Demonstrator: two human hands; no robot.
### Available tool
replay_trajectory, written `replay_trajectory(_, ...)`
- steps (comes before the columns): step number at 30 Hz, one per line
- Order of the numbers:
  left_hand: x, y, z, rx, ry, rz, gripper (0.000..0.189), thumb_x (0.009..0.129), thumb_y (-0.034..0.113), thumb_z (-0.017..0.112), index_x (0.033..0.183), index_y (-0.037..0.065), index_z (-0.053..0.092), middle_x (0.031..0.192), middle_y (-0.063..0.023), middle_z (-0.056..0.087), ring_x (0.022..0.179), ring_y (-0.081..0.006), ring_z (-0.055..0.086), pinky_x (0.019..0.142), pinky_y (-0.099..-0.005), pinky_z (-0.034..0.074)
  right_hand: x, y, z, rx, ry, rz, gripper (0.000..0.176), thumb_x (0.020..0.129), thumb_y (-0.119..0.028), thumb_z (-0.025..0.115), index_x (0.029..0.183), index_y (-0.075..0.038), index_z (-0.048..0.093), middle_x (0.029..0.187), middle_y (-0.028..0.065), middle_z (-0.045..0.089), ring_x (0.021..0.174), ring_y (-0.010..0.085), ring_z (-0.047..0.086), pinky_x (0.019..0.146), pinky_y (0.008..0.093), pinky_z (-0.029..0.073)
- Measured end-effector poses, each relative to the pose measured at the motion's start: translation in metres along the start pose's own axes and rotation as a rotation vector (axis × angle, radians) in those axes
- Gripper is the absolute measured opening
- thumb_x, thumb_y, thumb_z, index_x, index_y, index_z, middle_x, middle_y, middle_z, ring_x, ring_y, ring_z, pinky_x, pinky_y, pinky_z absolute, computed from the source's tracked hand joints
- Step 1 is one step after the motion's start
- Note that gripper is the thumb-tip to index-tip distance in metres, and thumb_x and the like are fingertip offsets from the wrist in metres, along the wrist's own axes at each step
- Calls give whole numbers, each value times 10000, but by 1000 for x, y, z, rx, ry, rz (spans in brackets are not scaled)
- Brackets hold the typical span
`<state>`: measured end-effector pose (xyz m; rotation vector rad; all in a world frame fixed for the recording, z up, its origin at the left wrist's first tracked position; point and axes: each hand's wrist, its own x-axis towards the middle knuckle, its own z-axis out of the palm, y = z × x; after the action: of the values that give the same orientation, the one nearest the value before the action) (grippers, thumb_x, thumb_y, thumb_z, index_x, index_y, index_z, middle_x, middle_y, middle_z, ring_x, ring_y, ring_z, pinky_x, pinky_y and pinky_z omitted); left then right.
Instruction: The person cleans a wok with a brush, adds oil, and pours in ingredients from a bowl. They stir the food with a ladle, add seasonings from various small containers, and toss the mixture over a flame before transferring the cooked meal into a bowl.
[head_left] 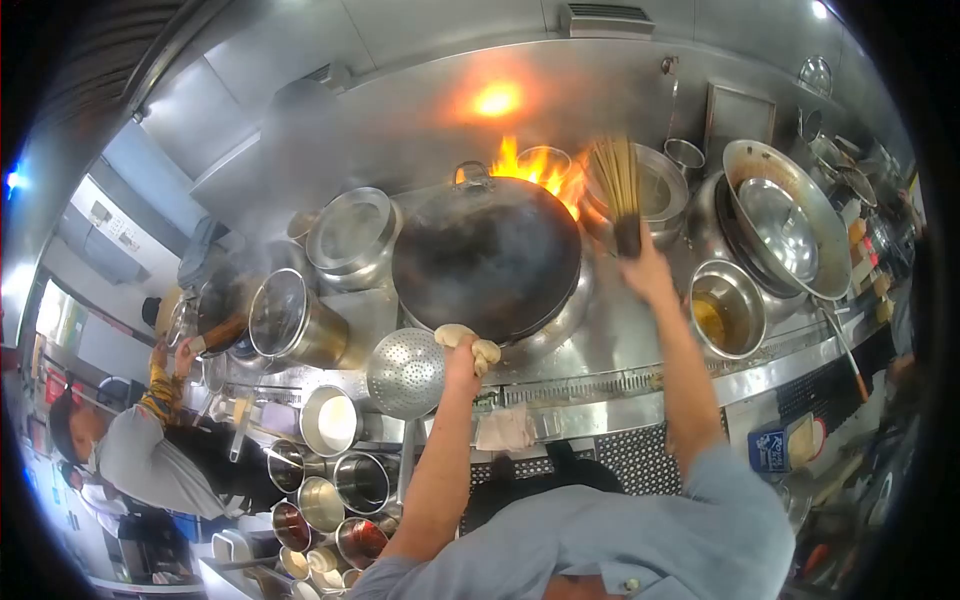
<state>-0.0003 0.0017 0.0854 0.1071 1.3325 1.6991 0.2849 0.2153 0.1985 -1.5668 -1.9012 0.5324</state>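
A large dark wok (pixel 488 255) sits on the burner, steaming, its loop handle at the far rim. My left hand (pixel 463 365) is closed around a folded beige cloth (pixel 486 355) at the wok's near rim. Flames (pixel 540 172) rise behind the wok's far right edge. My right hand (pixel 648 272) grips a bamboo wok brush (pixel 618 185) by its dark bound end, bristles pointing up and away. It is held to the right of the wok, in front of a metal pot (pixel 660 185). A perforated skimmer (pixel 405 373) lies just left of my left hand.
A pot with yellowish liquid (pixel 715 320) stands right of my right forearm. Farther right is a wide metal pan (pixel 830 240) with a bowl inside. Several seasoning containers (pixel 322 503) crowd the lower left. A co-worker (pixel 165 450) stands at the left. A folded cloth (pixel 506 428) lies on the front edge.
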Motion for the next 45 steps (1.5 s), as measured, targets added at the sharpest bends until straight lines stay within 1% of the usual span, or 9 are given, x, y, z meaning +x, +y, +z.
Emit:
replay_trajectory(9,3,3,-4,-68,-225,-103,469,898,219,634,1239,-55,466,1108,-140,594,925,-236,642,729,-362,557,-218,87,41,-397,-493,347,1030,728,-439,748,1541,-341,123,1275,344,526,1139,501,554,959,521,458)
replay_trajectory(12,-8,0,-40,-210,-449,-287,523,932,346,608,1269,-30,470,1137,-156,609,940,-249,650,721,-369,563,-219,72,28,-430,-506,379,1095,691,-594,761,1546,-322,133,1486,355,246,1359,563,239,1071,611,298)
replay_trajectory(18,-150,-24,-140,-264,-574,-589,599,986,455,447,1377,3,408,1281,-223,566,1091,-415,604,900,-562,515,-229,87,-26,-244,-381,-67,814,794,-659,626,1473,-279,386,1467,309,329,1386,483,261,1094,595,276)
replay_trajectory(22,-258,63,-145,82,-535,-133,530,945,363,519,1325,-3,473,1253,-209,585,1039,-359,628,872,-477,525,-168,56,-131,331,-617,-153,674,926,-599,499,1378,-100,524,1447,167,465,1298,295,481,1110,405,333)
replay_trajectory(23,-275,101,-138,154,-558,81,534,940,360,524,1328,-3,470,1253,-209,586,1042,-358,627,875,-474,523,-144,37,-171,158,-537,-489,586,989,-566,357,1400,-176,510,1386,115,538,1234,278,534,1045,404,408)
replay_trajectory(26,-323,218,-100,497,-489,786,548,926,349,540,1337,-4,463,1250,-210,588,1051,-356,625,883,-466,517,-90,-17,-273,544,-628,-273,894,884,-780,81,1479,-189,391,1524,72,377,1352,279,400,1089,449,338)
replay_trajectory(30,-379,311,-24,1018,-299,1453,568,907,335,562,1349,-5,453,1247,-211,591,1062,-353,621,894,-454,509,-35,-72,-398,786,-466,-313,1079,720,-912,173,1526,-199,262,1499,156,383,1167,336,575,775,443,572)
replay_trajectory(33,-412,354,50,1332,-258,1779,585,893,324,578,1358,-6,446,1244,-212,593,1071,-350,618,902,-446,503,9,-42,-457,980,-677,-328,944,739,-778,550,1517,-320,273,1579,148,196,1302,483,401,834,620,521)
replay_trajectory(45,-446,310,195,1767,-549,1788,668,836,281,642,1394,-8,417,1234,-216,602,1105,-342,608,934,-413,479,31,-16,-433,1215,-1097,-238,1068,732,-830,452,1550,-225,129,1615,109,60,1380,391,351,802,655,524)
